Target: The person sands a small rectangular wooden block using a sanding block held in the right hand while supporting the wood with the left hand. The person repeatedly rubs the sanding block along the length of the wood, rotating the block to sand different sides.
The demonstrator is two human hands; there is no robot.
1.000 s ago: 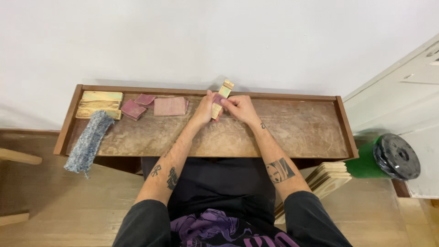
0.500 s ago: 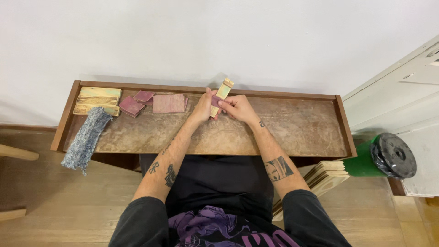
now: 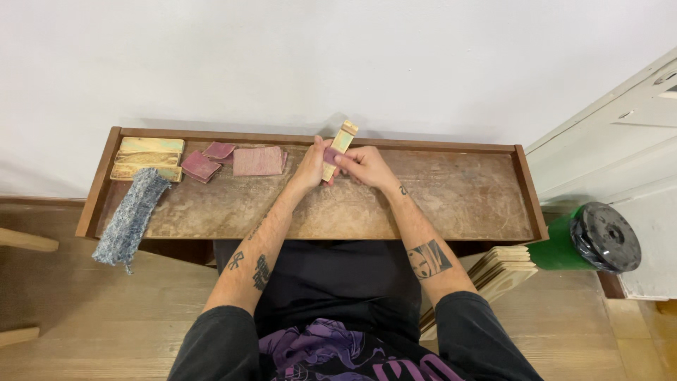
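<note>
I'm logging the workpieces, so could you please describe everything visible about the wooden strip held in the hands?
The wooden strip is a narrow, flat, pale piece with yellowish-green paint on its face. It tilts, upper end toward the wall, above the tray's back edge. The left hand grips its lower part; the right hand presses a small pinkish piece against it.

Grey knitted cloth (image 3: 130, 215) (overhanging the tray (image 3: 458, 204)), green drum (image 3: 589, 243).

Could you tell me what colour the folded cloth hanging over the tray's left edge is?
The cloth is mottled blue-grey with white flecks, seen best in the head view.
</note>
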